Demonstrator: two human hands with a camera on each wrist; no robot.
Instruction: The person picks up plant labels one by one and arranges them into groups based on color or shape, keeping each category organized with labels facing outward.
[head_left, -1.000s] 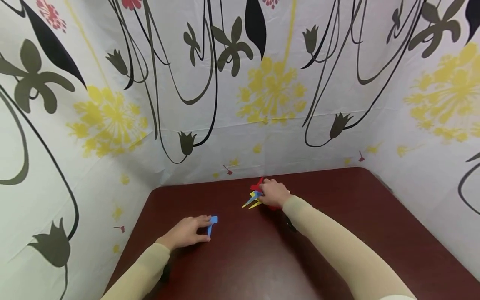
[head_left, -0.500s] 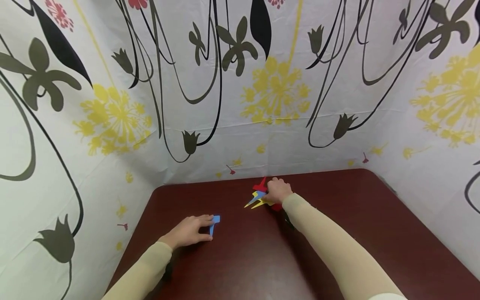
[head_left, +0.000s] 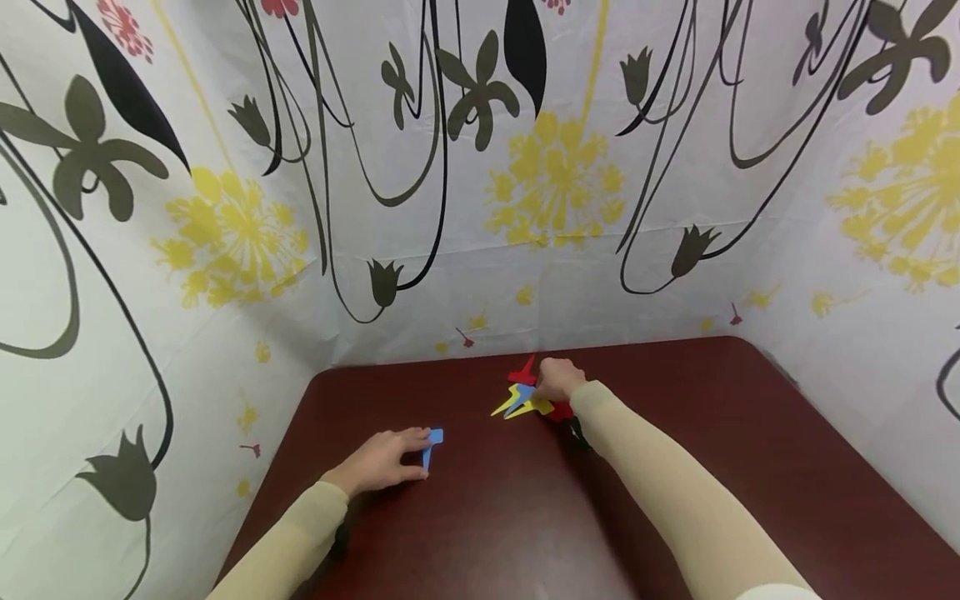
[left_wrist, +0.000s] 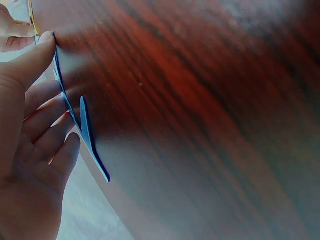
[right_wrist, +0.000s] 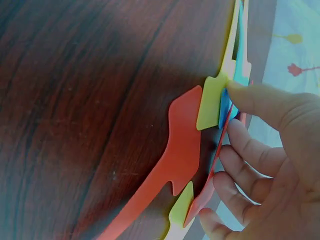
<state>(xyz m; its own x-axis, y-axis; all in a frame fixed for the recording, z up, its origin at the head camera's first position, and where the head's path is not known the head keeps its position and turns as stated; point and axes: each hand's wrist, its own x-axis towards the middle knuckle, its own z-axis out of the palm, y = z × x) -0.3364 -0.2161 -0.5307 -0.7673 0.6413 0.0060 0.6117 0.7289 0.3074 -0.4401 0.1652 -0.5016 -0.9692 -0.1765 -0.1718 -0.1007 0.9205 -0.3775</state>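
In the head view, my left hand (head_left: 382, 461) rests at a blue T-shaped plant label (head_left: 428, 452) on the table, thumb near its pointed end and fingers at its wide end. The left wrist view shows this blue label (left_wrist: 86, 120) edge-on beside the fingertips. Farther back, my right hand (head_left: 561, 380) is over a loose pile of labels. Its thumb and index finger pinch a blue label (right_wrist: 224, 107) among yellow labels (right_wrist: 212, 102). A red label (right_wrist: 182, 140) lies flat nearby, and another red one stands edge-on along the other fingers. The hand hides part of the pile in the head view.
The dark red-brown table (head_left: 480, 517) has rounded far corners. Flower-patterned cloth (head_left: 480, 275) hangs close behind and at both sides. A red label (head_left: 524, 372) lies at the pile's far side, near the back edge.
The blue label at the right hand has shifted to the right over the yellow ones, and that hand's fingers have drawn together. My left hand stays on its blue label.
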